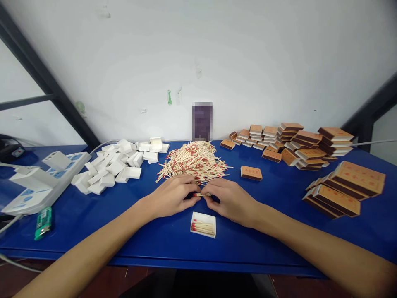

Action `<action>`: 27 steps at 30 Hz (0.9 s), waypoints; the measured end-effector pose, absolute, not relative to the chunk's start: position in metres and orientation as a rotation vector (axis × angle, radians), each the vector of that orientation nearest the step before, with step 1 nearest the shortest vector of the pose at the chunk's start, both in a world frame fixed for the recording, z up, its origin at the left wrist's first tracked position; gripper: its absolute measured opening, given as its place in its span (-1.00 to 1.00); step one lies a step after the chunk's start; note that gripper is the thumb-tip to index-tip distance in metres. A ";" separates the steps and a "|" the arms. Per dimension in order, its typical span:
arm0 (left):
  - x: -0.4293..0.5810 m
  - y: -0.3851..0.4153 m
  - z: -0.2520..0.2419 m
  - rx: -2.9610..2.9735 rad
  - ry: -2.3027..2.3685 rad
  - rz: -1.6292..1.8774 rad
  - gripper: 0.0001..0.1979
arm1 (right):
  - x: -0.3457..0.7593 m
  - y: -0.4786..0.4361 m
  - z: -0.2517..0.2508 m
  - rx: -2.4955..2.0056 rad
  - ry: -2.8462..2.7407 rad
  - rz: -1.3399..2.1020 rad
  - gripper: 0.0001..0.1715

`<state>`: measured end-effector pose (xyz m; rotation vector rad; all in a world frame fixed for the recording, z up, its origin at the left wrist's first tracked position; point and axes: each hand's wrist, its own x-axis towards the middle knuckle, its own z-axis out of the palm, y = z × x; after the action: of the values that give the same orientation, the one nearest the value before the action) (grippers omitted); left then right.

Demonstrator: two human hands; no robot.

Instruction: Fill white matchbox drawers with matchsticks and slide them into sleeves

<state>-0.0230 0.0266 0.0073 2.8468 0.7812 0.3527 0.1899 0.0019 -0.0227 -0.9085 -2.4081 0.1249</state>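
Between my two hands, just in front of a big heap of red-tipped matches (198, 161), lies a small bunch of matchsticks (203, 194). My left hand (175, 195) pinches the red-headed end, thumb against fingers. At the plain end, my right hand (229, 200) pinches the same bunch. Below the hands, a white matchbox tray (208, 216) rests on the blue table, partly filled with matches (203, 227) whose heads point left. How many sticks the fingers hold is hidden.
White trays (116, 167) lie piled at left, beside a power strip (58, 176) and a green lighter (43, 222). Orange-and-brown matchboxes (310, 149) are stacked at right, with one single matchbox (251, 173) nearer the heap. A pixelated dark rectangle (202, 122) stands against the wall.
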 end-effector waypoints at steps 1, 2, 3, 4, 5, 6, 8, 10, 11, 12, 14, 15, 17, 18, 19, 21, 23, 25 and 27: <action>-0.023 0.026 0.008 2.851 0.784 0.350 -0.81 | 0.190 0.002 -0.023 -0.894 -2.396 0.107 -0.86; -0.022 0.026 0.008 2.862 0.790 0.344 -0.81 | 0.189 0.003 -0.023 -0.876 -2.385 0.088 -0.86; -0.022 0.025 0.008 2.879 0.801 0.336 -0.81 | 0.189 0.003 -0.022 -0.858 -2.377 0.073 -0.86; -0.021 0.025 0.008 2.899 0.814 0.326 -0.81 | 0.189 0.003 -0.022 -0.841 -2.372 0.066 -0.86; -0.020 0.024 0.007 2.920 0.827 0.314 -0.82 | 0.188 0.003 -0.021 -0.831 -2.369 0.070 -0.87; -0.020 0.024 0.007 2.940 0.839 0.302 -0.83 | 0.188 0.002 -0.020 -0.831 -2.368 0.085 -0.87; -0.019 0.023 0.006 2.966 0.859 0.274 -0.84 | 0.189 0.001 -0.019 -0.864 -2.368 0.131 -0.89; -0.018 0.023 0.005 2.977 0.862 0.268 -0.85 | 0.190 0.000 -0.019 -0.915 -2.373 0.175 -0.89; -0.018 0.023 0.005 2.977 0.861 0.271 -0.85 | 0.190 0.000 -0.019 -0.938 -2.381 0.188 -0.89; -0.018 0.023 0.005 2.974 0.859 0.274 -0.85 | 0.190 0.000 -0.020 -0.953 -2.390 0.190 -0.89; -0.017 0.023 0.005 2.958 0.857 0.276 -0.85 | 0.191 0.000 -0.022 -0.967 -2.411 0.164 -0.89; -0.017 0.023 0.006 2.948 0.857 0.275 -0.86 | 0.190 0.000 -0.023 -0.966 -2.416 0.141 -0.89; -0.018 0.022 0.009 2.928 0.849 0.295 -0.88 | 0.190 0.000 -0.023 -0.950 -2.399 0.098 -0.87; -0.018 0.022 0.011 2.916 0.839 0.317 -0.88 | 0.189 0.000 -0.023 -0.932 -2.376 0.093 -0.87; -0.019 0.021 0.014 2.902 0.824 0.342 -0.89 | 0.189 -0.002 -0.021 -0.907 -2.346 0.103 -0.86; -0.021 0.019 0.021 2.859 0.790 0.386 -0.90 | 0.188 -0.007 -0.016 -0.850 -2.274 0.156 -0.86; -0.024 0.015 0.028 2.802 0.739 0.388 -0.93 | 0.187 -0.016 -0.009 -0.809 -2.222 0.232 -0.86; -0.026 0.012 0.031 2.741 0.656 0.352 -0.98 | 0.185 -0.027 -0.004 -0.793 -2.229 0.293 -0.86; -0.027 0.008 0.031 2.693 0.574 0.309 -0.95 | 0.182 -0.037 -0.001 -0.784 -2.255 0.305 -0.85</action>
<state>-0.0269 0.0084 0.0311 2.6930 0.5738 0.3093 0.1824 -0.0374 -0.0006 -0.7845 -2.2551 0.3047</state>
